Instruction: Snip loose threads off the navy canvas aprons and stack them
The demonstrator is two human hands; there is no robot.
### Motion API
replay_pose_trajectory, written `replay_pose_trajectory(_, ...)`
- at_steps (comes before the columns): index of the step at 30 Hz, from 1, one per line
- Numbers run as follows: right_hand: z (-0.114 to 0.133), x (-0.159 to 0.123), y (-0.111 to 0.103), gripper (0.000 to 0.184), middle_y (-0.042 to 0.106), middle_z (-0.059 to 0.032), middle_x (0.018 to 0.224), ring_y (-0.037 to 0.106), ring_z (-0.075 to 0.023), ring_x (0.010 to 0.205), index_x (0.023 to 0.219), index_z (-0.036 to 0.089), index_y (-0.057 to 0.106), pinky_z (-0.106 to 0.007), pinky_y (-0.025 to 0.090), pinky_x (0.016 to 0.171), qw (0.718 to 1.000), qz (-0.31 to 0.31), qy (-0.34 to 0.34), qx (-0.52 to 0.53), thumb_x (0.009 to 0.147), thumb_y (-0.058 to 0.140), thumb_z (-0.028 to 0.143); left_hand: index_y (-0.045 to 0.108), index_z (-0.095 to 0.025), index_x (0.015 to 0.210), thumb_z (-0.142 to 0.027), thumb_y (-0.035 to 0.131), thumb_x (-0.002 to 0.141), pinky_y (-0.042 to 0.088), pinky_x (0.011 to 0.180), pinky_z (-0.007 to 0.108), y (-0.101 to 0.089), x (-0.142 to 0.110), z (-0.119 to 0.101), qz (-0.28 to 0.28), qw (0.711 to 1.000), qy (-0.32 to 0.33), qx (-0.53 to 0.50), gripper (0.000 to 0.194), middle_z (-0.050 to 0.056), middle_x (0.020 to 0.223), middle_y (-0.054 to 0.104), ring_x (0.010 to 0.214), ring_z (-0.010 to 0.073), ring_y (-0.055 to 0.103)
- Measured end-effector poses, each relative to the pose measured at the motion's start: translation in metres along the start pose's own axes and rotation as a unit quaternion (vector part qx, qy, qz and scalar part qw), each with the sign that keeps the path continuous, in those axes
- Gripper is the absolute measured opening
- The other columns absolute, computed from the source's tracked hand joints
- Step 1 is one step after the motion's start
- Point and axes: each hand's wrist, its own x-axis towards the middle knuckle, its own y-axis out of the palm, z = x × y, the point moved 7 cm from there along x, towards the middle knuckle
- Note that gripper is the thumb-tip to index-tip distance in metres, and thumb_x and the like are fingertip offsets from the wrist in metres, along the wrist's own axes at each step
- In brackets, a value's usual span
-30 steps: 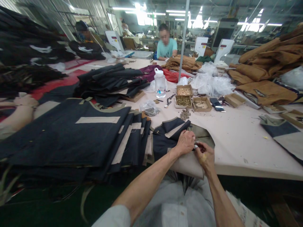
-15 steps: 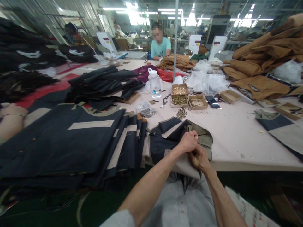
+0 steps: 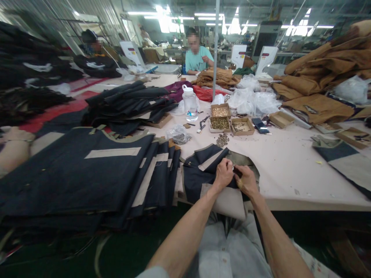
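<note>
A dark navy cloth piece (image 3: 193,181) with beige patches and olive edging lies folded at the table's front edge. My left hand (image 3: 224,173) is closed on it, fingers pinched together near the fold. Close by on the right, my right hand (image 3: 246,180) grips the same cloth with thumb and fingers bent. Something small and pale shows at the left fingertips, too small to name. Beyond the cloth lies a small heap of metal fittings (image 3: 222,139). Shallow boxes of brass-coloured pieces (image 3: 219,123) stand behind it.
Stacked navy cloth pieces (image 3: 110,170) hang over the table edge at left. A water bottle (image 3: 189,104), a plastic bag of metal parts (image 3: 178,134) and an open box (image 3: 242,126) stand farther back. Another person's hand (image 3: 19,135) is at far left; a co-worker (image 3: 198,58) sits opposite.
My hands came together over the cloth, then drew slightly apart, the left moving left. The cloth's front part has shifted. The co-worker opposite has raised a hand.
</note>
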Motion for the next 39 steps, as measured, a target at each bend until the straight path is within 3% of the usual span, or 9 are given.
replay_pose_trajectory(3,0.001,-0.001,0.007,0.04,0.074,-0.0115,0.105,0.064,-0.03,0.097,0.117,0.021,0.075,-0.045,0.054,0.088,1.0,-0.002,-0.023,0.017,0.08,0.06,0.018,0.059,-0.02,0.093,-0.03,0.047,0.101,0.049,0.077,0.027,0.0,0.001,0.004,0.01,1.0,0.002,-0.026,0.018,0.002,0.084,0.067,0.079,0.0159,0.063)
replay_pose_trajectory(9,-0.013,-0.008,0.004,0.035,0.072,-0.0083,0.097,0.063,-0.0267,0.091,0.118,0.02,0.071,-0.042,0.053,0.086,0.997,-0.025,0.022,0.068,0.087,0.058,0.023,0.061,-0.019,0.092,-0.031,0.049,0.098,0.048,0.073,0.026,-0.002,0.002,0.011,0.022,0.997,-0.019,-0.075,0.019,0.001,0.078,0.065,0.075,0.0148,0.06)
replay_pose_trajectory(16,-0.018,-0.009,0.009,0.034,0.069,-0.0106,0.105,0.059,-0.029,0.099,0.118,0.022,0.073,-0.044,0.05,0.089,1.0,0.007,-0.016,-0.008,0.087,0.059,0.024,0.062,-0.018,0.089,-0.036,0.049,0.097,0.046,0.064,0.023,-0.003,0.0,0.016,0.045,0.989,-0.037,-0.135,0.024,-0.001,0.071,0.062,0.065,0.0126,0.058)
replay_pose_trajectory(22,-0.017,-0.007,0.013,0.031,0.069,-0.0126,0.101,0.061,-0.0288,0.096,0.11,0.019,0.073,-0.044,0.05,0.088,0.999,-0.029,-0.001,-0.04,0.096,0.047,0.028,0.061,-0.018,0.091,-0.038,0.047,0.097,0.045,0.058,0.022,-0.003,-0.002,0.016,0.054,0.984,-0.05,-0.162,0.025,-0.001,0.07,0.061,0.06,0.0119,0.057)
replay_pose_trajectory(26,-0.027,-0.012,0.007,0.033,0.072,-0.012,0.104,0.065,-0.0272,0.093,0.115,0.018,0.071,-0.042,0.052,0.086,0.996,-0.043,0.074,0.022,0.096,0.053,0.038,0.061,-0.017,0.09,-0.037,0.047,0.097,0.044,0.057,0.022,-0.003,-0.001,0.014,0.066,0.984,-0.048,-0.158,0.025,-0.001,0.069,0.061,0.058,0.0116,0.056)
replay_pose_trajectory(31,-0.035,-0.014,0.005,0.037,0.075,-0.0079,0.095,0.067,-0.0244,0.084,0.105,0.019,0.075,-0.038,0.054,0.081,0.982,-0.007,0.126,0.14,0.084,0.072,0.048,0.061,-0.017,0.084,-0.033,0.05,0.093,0.041,0.057,0.022,-0.005,0.002,0.01,0.108,0.985,-0.031,-0.132,0.021,-0.002,0.064,0.06,0.057,0.0108,0.054)
replay_pose_trajectory(39,-0.039,-0.017,-0.006,0.044,0.078,-0.0077,0.094,0.07,-0.0235,0.084,0.1,0.018,0.076,-0.039,0.057,0.082,0.94,-0.056,0.201,0.269,0.071,0.085,0.05,0.063,-0.017,0.082,-0.029,0.052,0.092,0.042,0.06,0.023,0.006,0.009,0.002,0.174,0.983,-0.001,-0.056,0.02,-0.003,0.062,0.058,0.058,0.0115,0.054)
